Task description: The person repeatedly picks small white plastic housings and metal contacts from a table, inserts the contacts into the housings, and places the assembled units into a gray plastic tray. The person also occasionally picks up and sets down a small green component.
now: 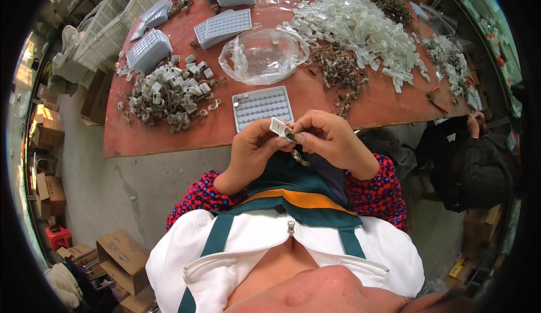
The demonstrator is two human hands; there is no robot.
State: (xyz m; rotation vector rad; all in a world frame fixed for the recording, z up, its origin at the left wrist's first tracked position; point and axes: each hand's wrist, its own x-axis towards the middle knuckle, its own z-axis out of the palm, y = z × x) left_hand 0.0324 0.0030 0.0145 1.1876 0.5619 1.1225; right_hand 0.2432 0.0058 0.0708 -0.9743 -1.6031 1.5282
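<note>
At the near edge of the table, my left hand (255,148) is closed on a small white plastic housing (278,126), pinching it between thumb and fingers. My right hand (333,141) meets it there, thumb and forefinger pinched on a small brownish coil of wire (289,135) against the housing's end. A twisted tail of the wire (299,158) hangs below the fingers. Just beyond my hands lies a pale grey tray (286,107) with rows of round hollows. One small white piece (236,104) rests at its left edge.
Left on the red table (214,130) is a heap of housings with wires (169,96). Stacked trays (149,51) and a clear plastic bag (264,59) lie farther back. White housings (360,28) pile up right, near red-handled pliers (437,103). Another person (479,163) sits at the right.
</note>
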